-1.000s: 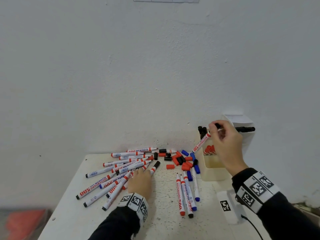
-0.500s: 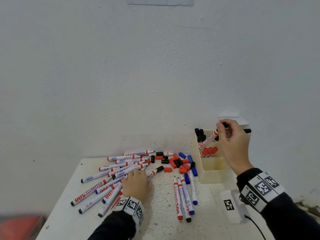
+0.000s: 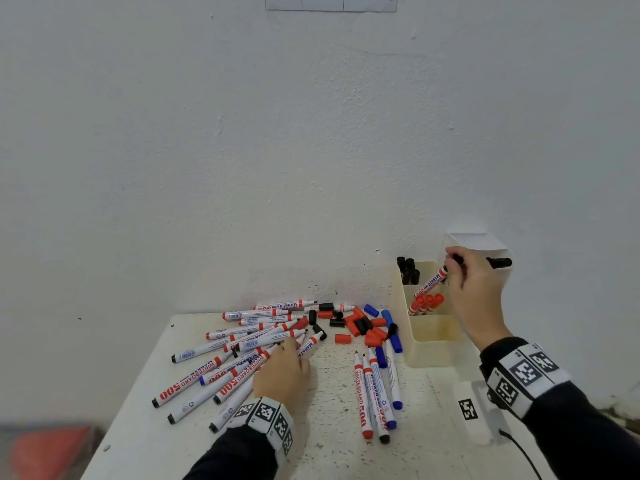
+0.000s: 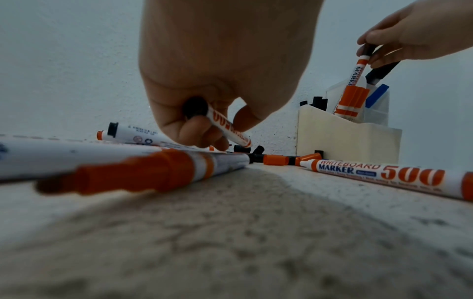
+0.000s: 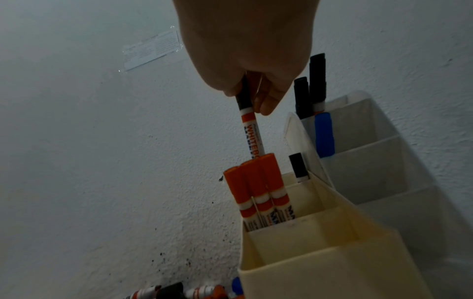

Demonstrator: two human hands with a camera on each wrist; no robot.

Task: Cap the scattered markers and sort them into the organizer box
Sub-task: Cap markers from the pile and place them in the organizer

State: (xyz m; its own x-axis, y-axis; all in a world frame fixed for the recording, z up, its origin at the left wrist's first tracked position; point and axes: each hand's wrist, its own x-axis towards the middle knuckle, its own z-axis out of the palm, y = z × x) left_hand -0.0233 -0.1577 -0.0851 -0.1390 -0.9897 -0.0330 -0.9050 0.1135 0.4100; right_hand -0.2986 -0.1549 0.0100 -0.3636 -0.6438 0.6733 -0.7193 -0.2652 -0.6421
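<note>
Grips [image 3: 474, 289] [image 3: 282, 370] each pinching one marker [image 3: 431, 282] [image 4: 227, 129].

— What is the organizer box [image 3: 431, 336] made of?
— Smooth cream plastic, faintly glossy. Behind it stands a translucent plastic bin [image 5: 371, 161].
— And the markers [image 3: 360, 393] beside it?
— Glossy white plastic barrels with printed lettering; the loose caps [image 3: 372, 336] near the box are smooth plastic too.
— The tabletop [image 4: 256, 232]?
— Rough, speckled, matt. The wall [image 3: 311, 133] behind the box is matt, grainy plaster.
</note>
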